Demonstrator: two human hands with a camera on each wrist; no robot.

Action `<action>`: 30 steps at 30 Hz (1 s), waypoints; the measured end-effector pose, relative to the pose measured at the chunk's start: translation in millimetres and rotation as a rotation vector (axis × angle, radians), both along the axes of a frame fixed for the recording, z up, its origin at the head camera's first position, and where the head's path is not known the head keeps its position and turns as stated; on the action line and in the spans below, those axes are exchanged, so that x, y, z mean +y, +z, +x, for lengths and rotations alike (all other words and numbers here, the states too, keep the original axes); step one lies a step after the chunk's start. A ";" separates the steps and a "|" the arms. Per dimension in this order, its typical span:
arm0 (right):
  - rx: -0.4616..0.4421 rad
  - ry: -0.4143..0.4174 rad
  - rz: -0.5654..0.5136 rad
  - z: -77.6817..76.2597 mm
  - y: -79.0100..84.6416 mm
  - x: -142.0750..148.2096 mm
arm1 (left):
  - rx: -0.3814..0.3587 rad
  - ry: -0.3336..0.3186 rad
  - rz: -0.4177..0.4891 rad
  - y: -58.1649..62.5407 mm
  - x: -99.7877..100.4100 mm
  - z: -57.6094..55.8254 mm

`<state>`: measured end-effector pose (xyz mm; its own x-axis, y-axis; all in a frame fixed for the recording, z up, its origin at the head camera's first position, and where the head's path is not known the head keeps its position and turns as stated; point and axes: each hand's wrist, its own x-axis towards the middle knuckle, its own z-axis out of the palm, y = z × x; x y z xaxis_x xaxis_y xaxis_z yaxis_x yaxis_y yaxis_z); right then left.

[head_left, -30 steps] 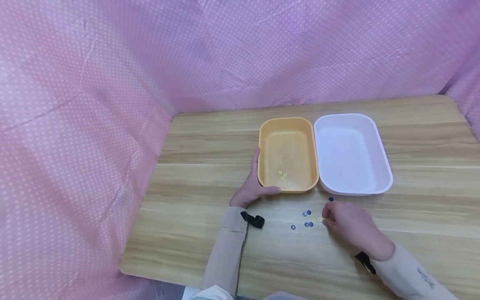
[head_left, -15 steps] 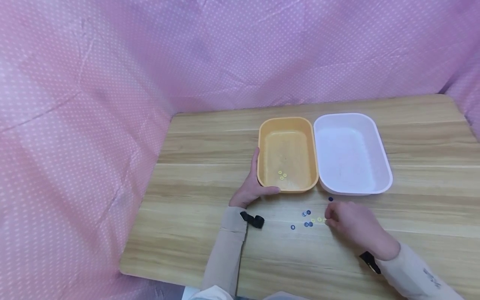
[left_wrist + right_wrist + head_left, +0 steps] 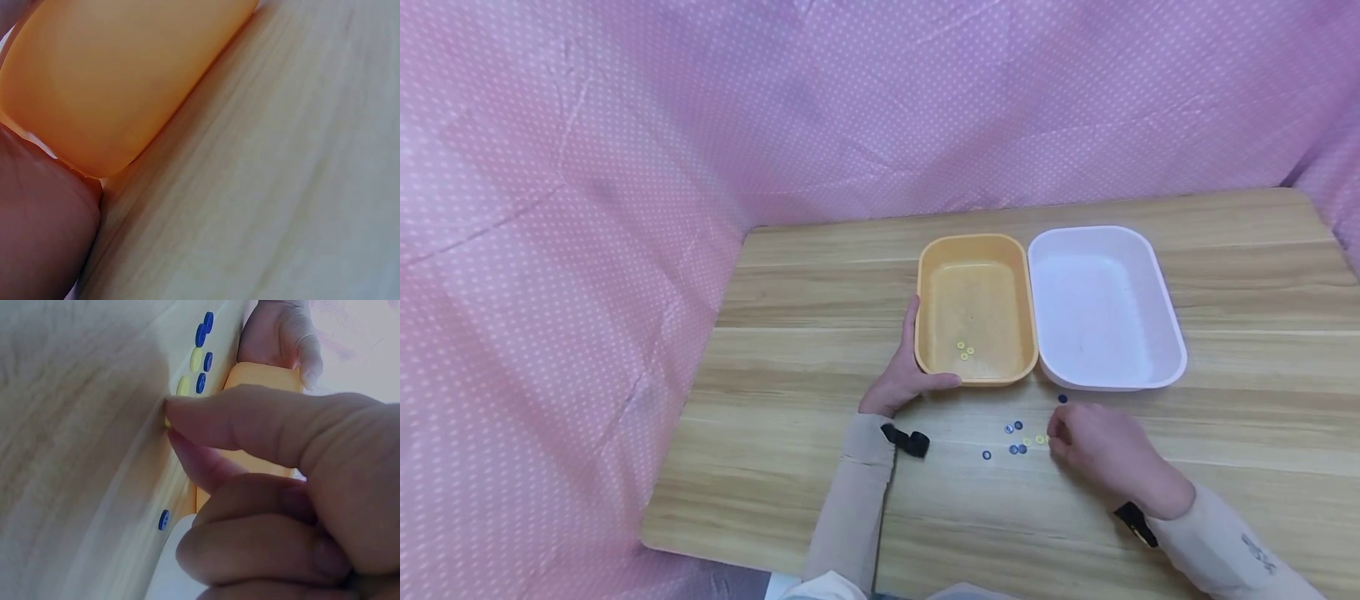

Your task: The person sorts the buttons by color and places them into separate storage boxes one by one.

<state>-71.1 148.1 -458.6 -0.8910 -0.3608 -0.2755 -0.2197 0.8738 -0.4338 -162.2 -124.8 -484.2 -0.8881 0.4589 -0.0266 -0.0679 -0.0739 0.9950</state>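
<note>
In the head view my left hand [image 3: 898, 379] holds the near left corner of an orange plastic tub [image 3: 977, 379], with the thumb along its front rim and the fingers along its left side. Three small yellow buttons [image 3: 965, 357] lie inside the tub. My right hand [image 3: 1108, 446] is down at the tabletop in front of the tubs. Between its thumb and index finger it pinches a yellow button [image 3: 167, 422], mostly covered by the fingertips. Close by lie other yellow buttons [image 3: 183, 386] and several blue buttons [image 3: 200, 382].
A white tub [image 3: 1105, 385] stands against the right side of the orange one. A single dark blue button [image 3: 1062, 399] lies by its near left corner. The wooden table [image 3: 775, 400] ends at a pink dotted curtain [image 3: 850, 100] at the back and left.
My right hand has shifted slightly to the right and back a little, its fingertips staying at the yellow buttons. The left hand and both tubs have not moved.
</note>
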 end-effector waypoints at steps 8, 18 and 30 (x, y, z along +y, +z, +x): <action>0.023 -0.013 -0.020 1.3 -1.3 -0.1 | 0.002 0.000 0.018 0.7 0.8 0.8; 0.042 -0.013 -0.023 2.9 -4.2 0.2 | 0.000 0.006 0.028 1.0 1.5 2.1; 0.070 0.013 0.025 5.1 -2.7 -4.5 | -0.021 0.008 0.017 0.1 1.0 1.8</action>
